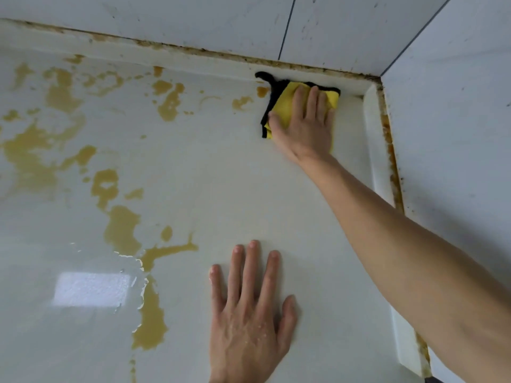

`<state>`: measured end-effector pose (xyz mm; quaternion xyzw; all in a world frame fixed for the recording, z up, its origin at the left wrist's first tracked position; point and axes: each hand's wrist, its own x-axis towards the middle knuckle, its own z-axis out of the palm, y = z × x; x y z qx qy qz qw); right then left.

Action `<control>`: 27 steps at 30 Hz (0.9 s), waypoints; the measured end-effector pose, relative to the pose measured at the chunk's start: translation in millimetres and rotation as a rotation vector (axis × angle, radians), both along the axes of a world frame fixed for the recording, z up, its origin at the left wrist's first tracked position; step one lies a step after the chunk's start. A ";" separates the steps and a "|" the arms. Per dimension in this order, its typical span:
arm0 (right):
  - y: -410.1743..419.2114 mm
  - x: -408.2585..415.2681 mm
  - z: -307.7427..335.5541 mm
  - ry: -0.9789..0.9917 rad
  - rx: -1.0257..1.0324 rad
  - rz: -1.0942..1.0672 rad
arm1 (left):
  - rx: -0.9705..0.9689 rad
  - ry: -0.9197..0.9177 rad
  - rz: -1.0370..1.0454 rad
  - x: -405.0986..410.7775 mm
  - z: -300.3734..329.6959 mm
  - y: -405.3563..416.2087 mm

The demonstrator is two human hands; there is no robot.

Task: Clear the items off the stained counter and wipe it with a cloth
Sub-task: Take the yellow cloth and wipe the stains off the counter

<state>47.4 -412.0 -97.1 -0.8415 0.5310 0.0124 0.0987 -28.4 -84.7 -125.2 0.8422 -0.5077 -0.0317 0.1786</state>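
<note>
A white counter (221, 175) fills the head view, with yellow-brown liquid stains (121, 225) spread over its left half and pooled near the front. A yellow cloth with a black edge (284, 103) lies in the far right corner. My right hand (304, 123) presses flat on the cloth with straight fingers, its arm reaching in from the lower right. My left hand (249, 319) rests flat on the bare counter near the front, fingers spread. The counter's right half around both hands shows no stains.
White tiled walls (331, 26) meet in a corner at the back right. A raised white lip (378, 150) runs along the back and right sides, with brown grime (392, 161) in the seam behind it. A window's reflection (91, 288) shines at the front left.
</note>
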 end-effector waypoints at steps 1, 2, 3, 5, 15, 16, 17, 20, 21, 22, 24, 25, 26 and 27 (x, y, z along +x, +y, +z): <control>9.6 14.8 0.8 -0.008 0.008 0.085 | 0.013 0.002 -0.001 0.3 0.7 0.1; 17.5 28.7 2.4 -0.016 0.016 0.175 | 0.024 0.005 -0.003 0.6 1.5 0.3; 22.9 40.6 4.6 -0.019 0.023 0.262 | 0.030 0.009 -0.006 0.7 2.1 0.8; 25.5 53.2 8.8 -0.021 0.044 0.406 | 0.034 0.015 -0.010 1.2 2.0 1.7; 13.4 -0.6 8.2 -0.053 -0.025 0.386 | 0.027 0.041 -0.011 1.4 2.8 0.7; 13.2 13.3 8.2 -0.036 -0.028 0.413 | 0.031 0.042 -0.011 1.4 3.5 0.5; 13.8 28.0 8.1 -0.018 -0.022 0.439 | 0.035 0.043 -0.012 1.5 4.5 0.6; 26.9 58.7 6.3 0.012 0.003 0.469 | 0.048 0.048 -0.011 1.9 6.8 1.3; 36.9 60.3 6.3 0.017 0.001 0.497 | 0.050 0.050 -0.011 1.7 6.7 1.9; 48.3 56.8 6.6 0.016 -0.006 0.551 | 0.049 0.051 -0.011 1.5 6.2 2.0; 68.4 36.1 5.7 0.002 -0.019 0.707 | 0.044 0.047 -0.011 1.3 5.7 2.4; 71.7 22.9 5.2 -0.002 -0.019 0.773 | 0.038 0.044 -0.010 1.5 5.6 1.9; 69.9 10.7 4.9 0.003 -0.013 0.808 | 0.034 0.041 -0.009 1.1 5.5 1.8; 63.6 2.1 4.8 0.014 -0.006 0.809 | 0.030 0.040 -0.006 0.6 5.4 1.6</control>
